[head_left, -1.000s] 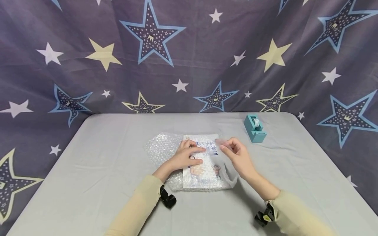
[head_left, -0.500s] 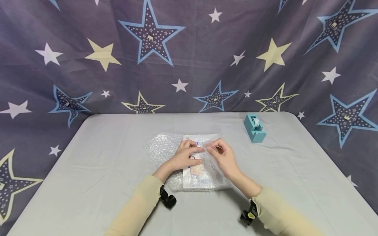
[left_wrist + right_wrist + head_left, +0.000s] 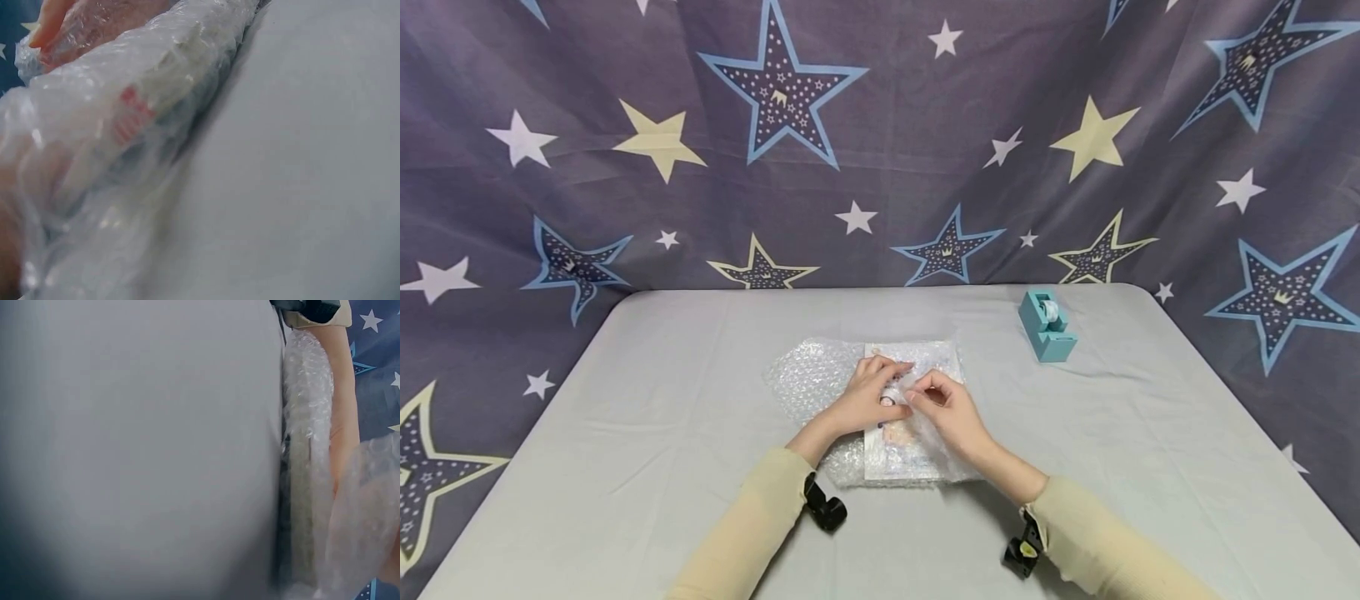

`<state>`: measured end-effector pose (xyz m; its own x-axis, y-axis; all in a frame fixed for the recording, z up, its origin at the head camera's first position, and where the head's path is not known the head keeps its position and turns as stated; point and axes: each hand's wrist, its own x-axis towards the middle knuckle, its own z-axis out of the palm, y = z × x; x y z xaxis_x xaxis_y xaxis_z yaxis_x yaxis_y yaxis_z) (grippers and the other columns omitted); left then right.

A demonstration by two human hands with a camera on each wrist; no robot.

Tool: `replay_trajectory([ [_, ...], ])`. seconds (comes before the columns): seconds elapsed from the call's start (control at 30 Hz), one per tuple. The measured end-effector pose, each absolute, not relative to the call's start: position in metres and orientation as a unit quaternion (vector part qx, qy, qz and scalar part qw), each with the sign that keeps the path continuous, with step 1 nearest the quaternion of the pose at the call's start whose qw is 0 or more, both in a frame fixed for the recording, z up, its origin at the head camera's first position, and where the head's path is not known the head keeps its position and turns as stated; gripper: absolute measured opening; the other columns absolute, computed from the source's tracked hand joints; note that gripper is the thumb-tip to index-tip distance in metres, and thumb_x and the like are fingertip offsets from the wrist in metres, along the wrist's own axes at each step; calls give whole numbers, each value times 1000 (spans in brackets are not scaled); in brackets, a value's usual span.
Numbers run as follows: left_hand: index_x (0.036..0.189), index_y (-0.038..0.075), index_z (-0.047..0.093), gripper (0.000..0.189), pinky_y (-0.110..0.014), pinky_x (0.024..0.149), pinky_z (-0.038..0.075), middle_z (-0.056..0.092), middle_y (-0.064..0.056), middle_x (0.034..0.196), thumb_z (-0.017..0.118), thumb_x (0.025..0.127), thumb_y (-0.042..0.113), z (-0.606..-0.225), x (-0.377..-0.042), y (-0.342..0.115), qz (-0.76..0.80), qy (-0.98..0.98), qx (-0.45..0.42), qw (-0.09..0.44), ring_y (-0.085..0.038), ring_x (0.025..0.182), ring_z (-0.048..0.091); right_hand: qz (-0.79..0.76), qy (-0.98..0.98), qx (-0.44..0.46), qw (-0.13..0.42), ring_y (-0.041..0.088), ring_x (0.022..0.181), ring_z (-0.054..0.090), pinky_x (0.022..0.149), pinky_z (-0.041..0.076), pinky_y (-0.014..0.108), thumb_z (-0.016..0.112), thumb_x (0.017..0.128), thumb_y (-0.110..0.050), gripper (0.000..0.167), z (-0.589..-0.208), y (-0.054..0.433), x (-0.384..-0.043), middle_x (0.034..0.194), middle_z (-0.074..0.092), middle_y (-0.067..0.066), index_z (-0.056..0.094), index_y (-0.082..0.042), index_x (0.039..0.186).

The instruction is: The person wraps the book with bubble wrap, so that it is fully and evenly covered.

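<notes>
A book point(image 3: 891, 462) with blue print and a small picture on its pale cover lies on a sheet of bubble wrap point(image 3: 811, 377). My left hand point(image 3: 865, 398) presses on the left part of the cover, thumb and fingers spread. With thumb and fingertips, my right hand point(image 3: 953, 417) pinches the wrap's right flap, drawn over the cover close to the left fingers. In the right wrist view, the book's page edge point(image 3: 302, 494) shows through the wrap, and the flap point(image 3: 369, 512) rises beside it. Red print point(image 3: 132, 115) shows through the wrap in the left wrist view.
A teal tape dispenser point(image 3: 1047, 329) with a roll in it stands at the back right of the grey-covered table point(image 3: 700, 367). Behind the table hangs a dark curtain point(image 3: 880, 133) with stars. The wrap's left part spreads flat beyond the book.
My right hand has moved left and slightly down, folding the bubble wrap flap from the book's right side over its cover. My left hand has stayed nearly in place.
</notes>
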<state>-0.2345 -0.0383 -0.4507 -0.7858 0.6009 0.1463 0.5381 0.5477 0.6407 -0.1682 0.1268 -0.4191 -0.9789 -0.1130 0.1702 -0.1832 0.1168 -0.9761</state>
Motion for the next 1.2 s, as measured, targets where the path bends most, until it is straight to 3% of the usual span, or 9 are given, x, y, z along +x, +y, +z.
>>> replay_trajectory([
  [0.27, 129, 14, 49, 55, -44, 100, 33, 53, -3, 120, 69, 78, 25, -444, -242, -52, 378, 857, 347, 53, -21, 116, 43, 644, -756, 116, 6, 6, 77, 56, 73, 46, 17, 59, 83, 1, 10, -424, 131, -171, 88, 59, 13, 56, 9, 86],
  [0.7, 124, 16, 55, 36, -43, 96, 39, 57, -3, 119, 57, 88, 16, -437, -240, -63, 436, 836, 331, 48, -21, 111, 52, 600, -787, 140, -36, 16, 79, 59, 74, 47, 21, 59, 87, -13, 17, -427, 134, -172, 92, 64, 19, 62, 3, 91],
  [0.8, 120, 16, 58, 31, -42, 96, 40, 58, -1, 118, 55, 89, 17, -438, -240, -66, 440, 840, 314, 44, -20, 110, 53, 593, -788, 158, -52, 17, 86, 60, 80, 46, 25, 56, 89, -17, 20, -426, 137, -171, 95, 65, 17, 63, 2, 94],
  [0.97, 117, 16, 60, 27, -43, 99, 37, 57, -1, 120, 53, 91, 19, -438, -241, -76, 435, 852, 288, 43, -22, 115, 51, 562, -795, 214, -79, 26, 104, 59, 93, 44, 30, 56, 86, -2, 18, -430, 142, -171, 107, 64, 15, 64, 1, 102],
  [1.2, 114, 14, 61, 26, -46, 100, 36, 58, -4, 119, 55, 90, 19, -433, -243, -95, 433, 863, 261, 9, -25, 115, 50, 488, -824, 271, -91, 21, 107, 57, 98, 40, 33, 66, 77, -1, 29, -425, 144, -169, 108, 64, 6, 64, -5, 105],
])
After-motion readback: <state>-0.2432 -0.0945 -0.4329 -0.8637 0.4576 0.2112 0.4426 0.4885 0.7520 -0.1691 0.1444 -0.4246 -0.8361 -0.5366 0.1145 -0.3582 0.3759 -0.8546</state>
